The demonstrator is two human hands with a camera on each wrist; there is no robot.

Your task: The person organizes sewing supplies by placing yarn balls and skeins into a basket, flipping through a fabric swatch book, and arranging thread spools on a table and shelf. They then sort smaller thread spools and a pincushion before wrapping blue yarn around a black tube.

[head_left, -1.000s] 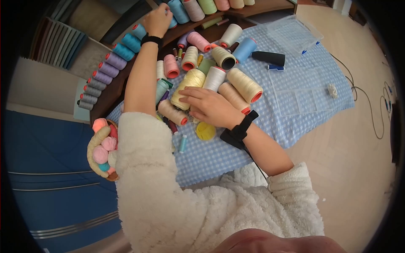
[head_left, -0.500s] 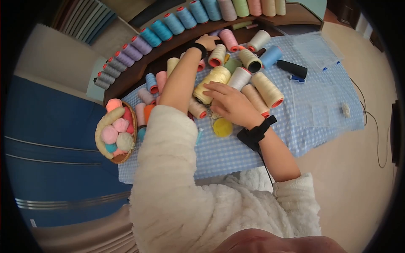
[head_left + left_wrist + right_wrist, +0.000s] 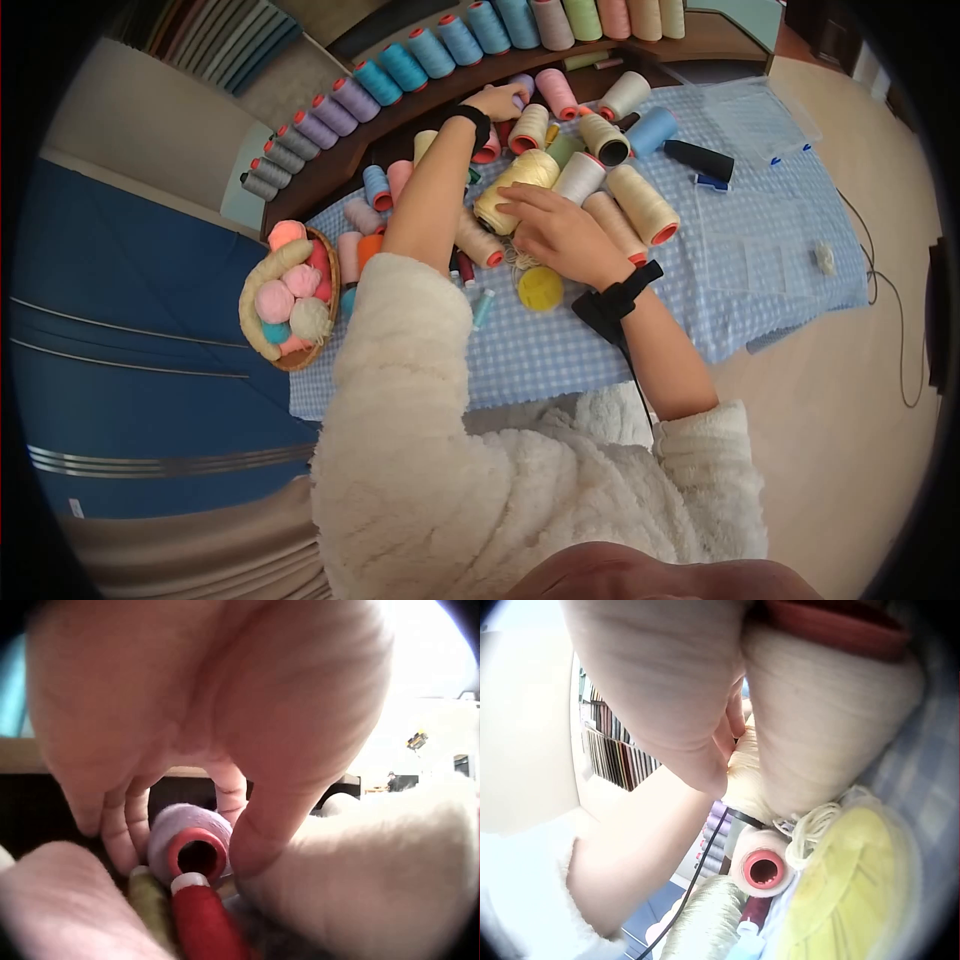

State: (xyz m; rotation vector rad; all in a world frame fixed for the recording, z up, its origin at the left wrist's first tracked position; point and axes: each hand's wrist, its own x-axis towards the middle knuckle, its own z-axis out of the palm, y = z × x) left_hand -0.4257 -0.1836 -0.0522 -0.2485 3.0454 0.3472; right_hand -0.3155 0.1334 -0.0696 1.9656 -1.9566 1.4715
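At the shelf's inner edge, my left hand [image 3: 494, 102] curls its fingers and thumb round a lilac spool [image 3: 524, 84]. The left wrist view shows that hand [image 3: 202, 697] arched over the spool [image 3: 166, 825], whose red-rimmed hole faces the camera, beside a small red spool [image 3: 206, 926] and an olive one [image 3: 152, 906]. My right hand [image 3: 570, 238] rests with extended fingers on a pale yellow cone [image 3: 530, 175]. In the right wrist view, the hand [image 3: 667, 682] touches this cone [image 3: 744, 776], partly hidden by a beige cone [image 3: 825, 705].
Spools line the curved shelf [image 3: 330, 155]. A yarn basket [image 3: 331, 335] stands at the left. Loose cones, a yellow disc [image 3: 541, 288] and a black object [image 3: 699, 160] lie on the checked cloth [image 3: 560, 350], with clear plastic boxes at the right.
My left hand has come down from the row of blue spools to the lilac spool and grips it. My right hand remains on the yellow cone. The head view has shifted.
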